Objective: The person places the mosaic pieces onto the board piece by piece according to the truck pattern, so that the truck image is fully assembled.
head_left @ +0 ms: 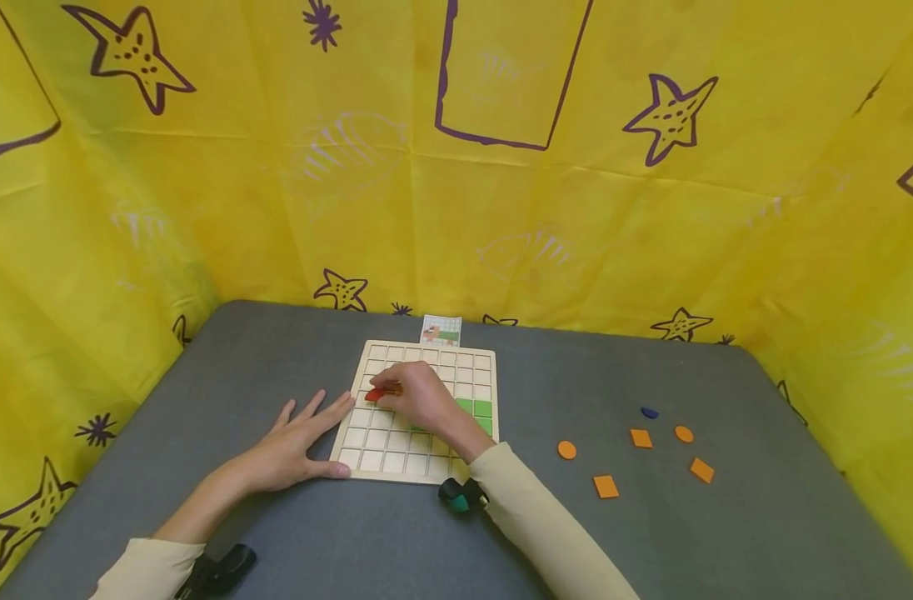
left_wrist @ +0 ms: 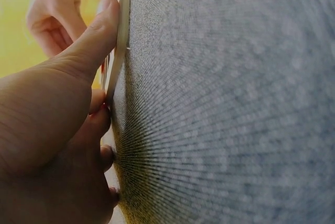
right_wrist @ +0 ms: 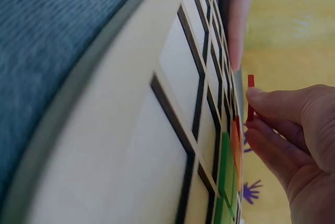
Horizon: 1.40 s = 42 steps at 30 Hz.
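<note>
Yellow fabric backdrop (head_left: pixel 396 192), grey cloth-covered worktop (head_left: pixel 546 533), and one thin flat red tile (head_left: pixel 374 396) in a pinch

Head cam first: the left hand (head_left: pixel 299 446) lies along the side of a pale wooden grid board (head_left: pixel 396 477), fingers spread and gripping nothing. The right hand (head_left: pixel 422 398) has the red tile pinched between thumb and fingers over the left part of the grid. Green square tiles (head_left: pixel 482 408) sit in the grid, a small printed card (head_left: pixel 441 330) is at the far edge, and off to the right there are flat orange squares (head_left: pixel 606 487), orange discs (head_left: pixel 567 450) and a blue half-disc (head_left: pixel 650 412).

Left wrist cam: thumb laid against the board's edge, so that hand is steadying rather than grasping, I'd say. Can't really make out the red tile from here.

Right wrist cam is the useful one: the tile shows nearly edge-on, with a narrow gap between it and the board. Looks rigid, and I'd bet it's super light and hard to break. Smooth faces might be a bit slippery, and being that thin, it'd be a pain to lift once flat. I'd pinch it by opposite edges, fingertips only, leaving the underside free.
</note>
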Tool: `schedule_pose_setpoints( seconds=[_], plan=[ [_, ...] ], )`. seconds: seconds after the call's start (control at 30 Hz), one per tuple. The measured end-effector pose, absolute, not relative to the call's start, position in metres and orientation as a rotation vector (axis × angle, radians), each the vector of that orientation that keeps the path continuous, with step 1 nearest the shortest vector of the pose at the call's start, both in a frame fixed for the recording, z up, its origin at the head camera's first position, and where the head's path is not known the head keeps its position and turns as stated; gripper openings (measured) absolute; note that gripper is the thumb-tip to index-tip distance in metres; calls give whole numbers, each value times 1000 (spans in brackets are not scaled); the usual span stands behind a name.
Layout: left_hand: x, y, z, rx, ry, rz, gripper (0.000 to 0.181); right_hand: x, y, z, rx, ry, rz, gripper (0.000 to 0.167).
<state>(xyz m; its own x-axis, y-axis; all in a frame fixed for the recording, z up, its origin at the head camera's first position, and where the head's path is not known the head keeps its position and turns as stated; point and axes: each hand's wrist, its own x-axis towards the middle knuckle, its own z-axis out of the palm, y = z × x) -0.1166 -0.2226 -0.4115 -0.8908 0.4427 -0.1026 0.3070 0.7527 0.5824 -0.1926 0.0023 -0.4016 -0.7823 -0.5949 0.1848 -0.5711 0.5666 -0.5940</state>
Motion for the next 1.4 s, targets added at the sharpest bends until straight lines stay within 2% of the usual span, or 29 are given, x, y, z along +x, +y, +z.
schedule_pose_setpoints(
  seconds=[0.7, 1.4],
  plan=[
    [-115, -221, -410, 639, 2740, 865, 101, -189, -16, -405, -1080, 2888, -749, 26],
    [-116, -221, -413, 620, 2749, 848, 103, -189, -15, -404, -1101, 2868, -762, 25]
  ],
)
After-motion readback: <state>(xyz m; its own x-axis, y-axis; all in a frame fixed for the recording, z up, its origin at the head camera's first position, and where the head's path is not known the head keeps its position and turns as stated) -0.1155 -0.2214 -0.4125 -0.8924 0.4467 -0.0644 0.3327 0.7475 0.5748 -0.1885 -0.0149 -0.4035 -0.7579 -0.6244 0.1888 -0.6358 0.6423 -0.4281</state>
